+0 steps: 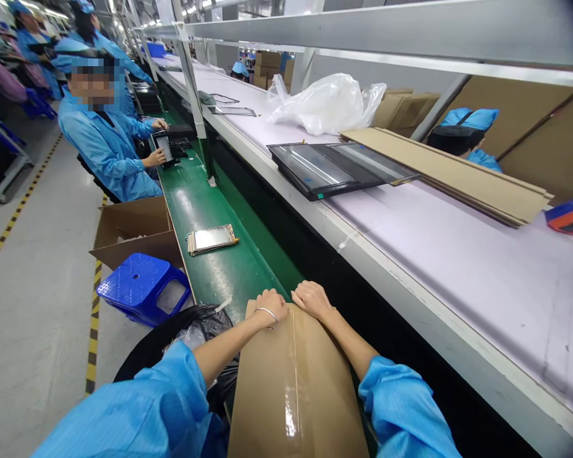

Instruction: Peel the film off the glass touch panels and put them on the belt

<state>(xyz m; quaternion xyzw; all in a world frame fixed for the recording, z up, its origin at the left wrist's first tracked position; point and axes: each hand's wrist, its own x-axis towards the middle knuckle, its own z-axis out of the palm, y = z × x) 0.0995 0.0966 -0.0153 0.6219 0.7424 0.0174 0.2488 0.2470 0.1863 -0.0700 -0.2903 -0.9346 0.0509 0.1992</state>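
Touching 2 hands [273,305], cardboard box [272,381], far edge beneath them

Green bench [229,277], taped cardboard box [293,375] on it, stacked flat panels [213,239] farther along

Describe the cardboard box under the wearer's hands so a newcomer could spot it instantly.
Follow the green bench down to the picture's bottom edge. There the cardboard box stretches toward the camera, the left hand and right hand at its far edge. Unlike the open carton beside the blue stool, it has a glossy tape strip running down its visible face.
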